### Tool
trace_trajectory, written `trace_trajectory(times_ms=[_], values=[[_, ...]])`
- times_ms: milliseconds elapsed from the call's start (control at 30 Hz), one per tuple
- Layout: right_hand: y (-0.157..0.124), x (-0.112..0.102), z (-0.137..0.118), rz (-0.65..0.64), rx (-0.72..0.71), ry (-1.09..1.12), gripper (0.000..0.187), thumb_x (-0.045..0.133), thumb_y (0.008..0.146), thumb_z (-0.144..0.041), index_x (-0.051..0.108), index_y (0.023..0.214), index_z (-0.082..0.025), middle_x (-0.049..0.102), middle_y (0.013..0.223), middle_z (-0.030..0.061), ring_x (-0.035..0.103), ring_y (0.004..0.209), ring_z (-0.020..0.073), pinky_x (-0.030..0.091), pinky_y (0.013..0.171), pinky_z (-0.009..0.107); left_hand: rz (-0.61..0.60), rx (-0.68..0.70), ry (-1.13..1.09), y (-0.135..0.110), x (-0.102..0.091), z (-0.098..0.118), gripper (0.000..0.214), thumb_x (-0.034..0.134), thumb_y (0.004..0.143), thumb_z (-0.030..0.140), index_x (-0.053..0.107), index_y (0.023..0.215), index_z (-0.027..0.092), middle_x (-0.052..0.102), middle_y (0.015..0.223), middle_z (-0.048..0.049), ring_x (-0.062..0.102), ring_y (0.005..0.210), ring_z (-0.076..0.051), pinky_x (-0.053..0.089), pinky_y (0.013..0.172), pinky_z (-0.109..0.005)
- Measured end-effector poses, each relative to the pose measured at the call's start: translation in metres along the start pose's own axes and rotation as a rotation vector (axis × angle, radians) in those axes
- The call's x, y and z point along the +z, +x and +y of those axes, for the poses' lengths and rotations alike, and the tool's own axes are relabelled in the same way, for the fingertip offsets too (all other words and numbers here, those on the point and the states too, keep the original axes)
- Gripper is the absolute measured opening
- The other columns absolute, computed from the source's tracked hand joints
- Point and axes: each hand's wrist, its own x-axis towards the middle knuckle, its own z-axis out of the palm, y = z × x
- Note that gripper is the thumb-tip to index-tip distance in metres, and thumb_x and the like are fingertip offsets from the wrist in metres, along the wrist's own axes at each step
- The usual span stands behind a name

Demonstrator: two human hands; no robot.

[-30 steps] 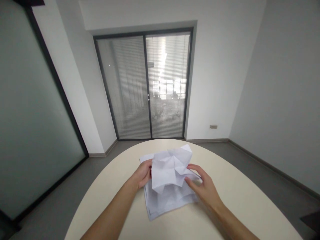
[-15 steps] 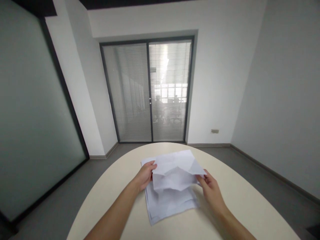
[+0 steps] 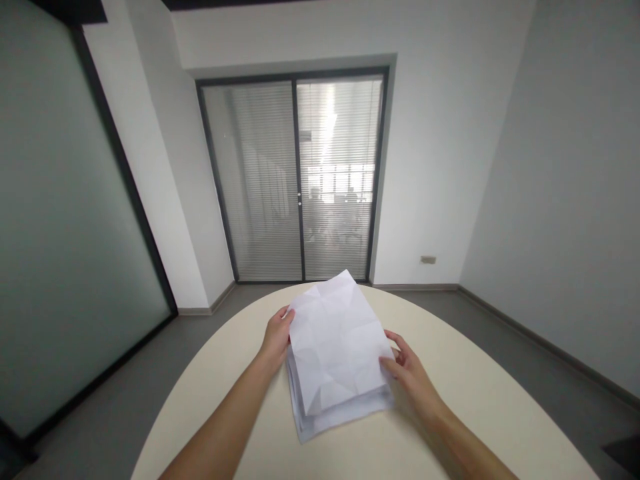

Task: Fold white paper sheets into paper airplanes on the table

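Note:
A creased white sheet of paper [image 3: 337, 340] is raised and tilted above a stack of white paper [image 3: 345, 408], whose lower and left edges show beneath it. Fold lines cross the sheet's face. My left hand [image 3: 277, 337] is closed on its left edge, thumb on the front and the other fingers partly hidden behind. At the lower right edge, my right hand [image 3: 406, 363] pinches the same sheet, with its thumb on the paper and its index finger bent at the side.
The cream round-edged table [image 3: 445, 360] bears the stack. Beyond its far edge are a sliding glass door [image 3: 300, 180] with blinds and white walls. Frosted glass [image 3: 75, 200] stands on the left. A small wall socket plate [image 3: 428, 259] sits low on the right.
The sheet has opened out and tilted up, its face now showing flat creases and its top corner higher. My left hand has shifted slightly left and up; my right thumb has moved onto the sheet's front.

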Motion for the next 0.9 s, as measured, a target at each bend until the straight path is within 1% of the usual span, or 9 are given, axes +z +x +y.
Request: trace_trajectory(times_ms=[67, 133, 233, 300, 433, 500, 600, 733, 900], values=[[0.0, -0.001, 0.002, -0.031, -0.003, -0.02, 0.075, 0.062, 0.064, -0.018, 0.042, 0.135, -0.027, 0.069, 0.087, -0.0003, 0.06, 0.066, 0.0166, 0.043, 0.057, 0.025, 0.115, 0.004, 0.048, 0.004, -0.005, -0.004, 0.028, 0.07, 0.083, 0.024, 0.066, 0.109, 0.014, 0.075, 0.096, -0.0112, 0.072, 0.082, -0.019, 0.056, 0.077, -0.029], [0.0, -0.002, 0.003, -0.057, -0.036, -0.052, 0.077, 0.06, 0.063, -0.016, 0.042, 0.137, -0.028, 0.068, 0.089, -0.0003, 0.06, 0.071, 0.0165, 0.043, 0.06, 0.025, 0.19, -0.018, 0.094, 0.009, -0.011, -0.008, 0.028, 0.069, 0.083, 0.021, 0.066, 0.11, 0.014, 0.075, 0.093, -0.0102, 0.072, 0.079, -0.018, 0.056, 0.075, -0.028], [0.0, -0.005, 0.005, -0.088, -0.052, -0.171, 0.06, 0.065, 0.067, -0.023, 0.055, 0.127, -0.025, 0.067, 0.099, 0.0034, 0.061, 0.086, 0.0192, 0.046, 0.071, 0.029, 0.19, -0.049, 0.14, 0.013, -0.018, -0.014, 0.033, 0.069, 0.08, 0.015, 0.064, 0.113, 0.013, 0.074, 0.089, -0.0095, 0.07, 0.072, -0.017, 0.056, 0.069, -0.026], [0.001, -0.008, 0.008, -0.092, -0.034, -0.271, 0.045, 0.068, 0.07, -0.03, 0.062, 0.115, -0.023, 0.066, 0.101, 0.0046, 0.06, 0.084, 0.0195, 0.046, 0.071, 0.029, 0.179, -0.056, 0.158, 0.013, -0.02, -0.015, 0.04, 0.068, 0.078, 0.012, 0.062, 0.117, 0.013, 0.073, 0.086, -0.0082, 0.069, 0.066, -0.015, 0.055, 0.064, -0.024], [0.001, -0.011, 0.01, -0.106, -0.006, -0.418, 0.024, 0.063, 0.078, -0.041, 0.064, 0.09, -0.02, 0.064, 0.077, 0.0014, 0.057, 0.068, 0.0172, 0.042, 0.061, 0.028, 0.214, -0.034, 0.223, 0.013, -0.023, -0.015, 0.057, 0.065, 0.077, 0.007, 0.052, 0.132, 0.016, 0.07, 0.075, -0.0039, 0.065, 0.056, -0.014, 0.05, 0.054, -0.021], [0.0, -0.011, 0.008, -0.125, -0.025, -0.466, 0.019, 0.06, 0.078, -0.038, 0.063, 0.086, -0.021, 0.065, 0.077, 0.0019, 0.06, 0.073, 0.0192, 0.044, 0.065, 0.029, 0.244, -0.026, 0.26, 0.013, -0.025, -0.015, 0.06, 0.063, 0.077, 0.005, 0.05, 0.134, 0.016, 0.068, 0.072, -0.0029, 0.064, 0.055, -0.014, 0.049, 0.052, -0.021], [-0.003, -0.013, 0.005, -0.182, -0.123, -0.516, 0.014, 0.055, 0.075, -0.027, 0.064, 0.084, -0.022, 0.069, 0.095, 0.0049, 0.063, 0.095, 0.0234, 0.047, 0.083, 0.033, 0.282, -0.016, 0.325, 0.017, -0.032, -0.019, 0.058, 0.062, 0.076, 0.003, 0.051, 0.132, 0.014, 0.067, 0.072, -0.0026, 0.063, 0.054, -0.013, 0.049, 0.054, -0.021], [-0.005, -0.015, 0.01, -0.22, -0.149, -0.641, 0.025, 0.049, 0.072, -0.019, 0.067, 0.089, -0.022, 0.069, 0.105, 0.0061, 0.061, 0.1, 0.0242, 0.046, 0.086, 0.035, 0.286, 0.029, 0.435, 0.024, -0.042, -0.027, 0.053, 0.058, 0.077, 0.002, 0.052, 0.128, 0.013, 0.07, 0.083, -0.0075, 0.067, 0.064, -0.015, 0.054, 0.062, -0.024], [-0.006, -0.017, 0.016, -0.209, -0.115, -0.809, 0.027, 0.047, 0.077, -0.02, 0.07, 0.091, -0.022, 0.068, 0.096, 0.0059, 0.06, 0.09, 0.0236, 0.046, 0.082, 0.035, 0.271, 0.096, 0.546, 0.031, -0.046, -0.032, 0.048, 0.056, 0.07, -0.003, 0.06, 0.114, 0.015, 0.067, 0.112, -0.0132, 0.068, 0.1, -0.021, 0.054, 0.083, -0.029]])
